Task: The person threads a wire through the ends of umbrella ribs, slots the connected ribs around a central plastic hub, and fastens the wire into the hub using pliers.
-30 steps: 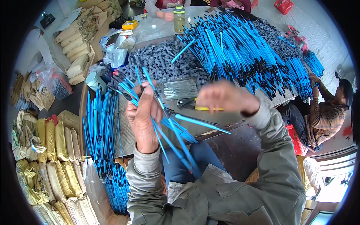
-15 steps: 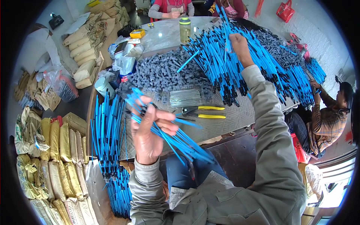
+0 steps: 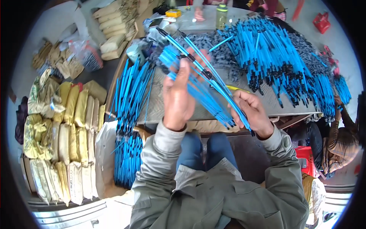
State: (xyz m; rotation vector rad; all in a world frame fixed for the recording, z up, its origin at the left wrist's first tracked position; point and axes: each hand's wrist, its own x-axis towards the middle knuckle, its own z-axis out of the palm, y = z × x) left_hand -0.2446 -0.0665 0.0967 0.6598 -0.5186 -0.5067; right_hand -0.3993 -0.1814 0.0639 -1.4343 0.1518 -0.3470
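In front of me my left hand [image 3: 178, 95] is closed round a bunch of thin blue tubes [image 3: 207, 101] with black ends; motion blurs it. My right hand [image 3: 251, 112] grips the lower ends of a few more blue tubes [image 3: 225, 92] with black fittings. These slant up to the left and cross over the left hand's bunch. Their black upper tips stand beyond my left thumb. Yellow-handled pliers [image 3: 239, 89] lie on the table behind my right hand, mostly hidden.
A large heap of blue tubes [image 3: 267, 49] covers the table's right side, beside grey plastic fittings [image 3: 198, 39]. More tubes [image 3: 129, 89] stand at the left edge. A green bottle [image 3: 221, 17] stands far back. Stacked sacks [image 3: 72, 133] lie left. People sit opposite and at right.
My right hand has come from the far heap back toward me, bringing blue tubes against the left hand's bunch. My left hand has risen and moved right; the view has shifted.
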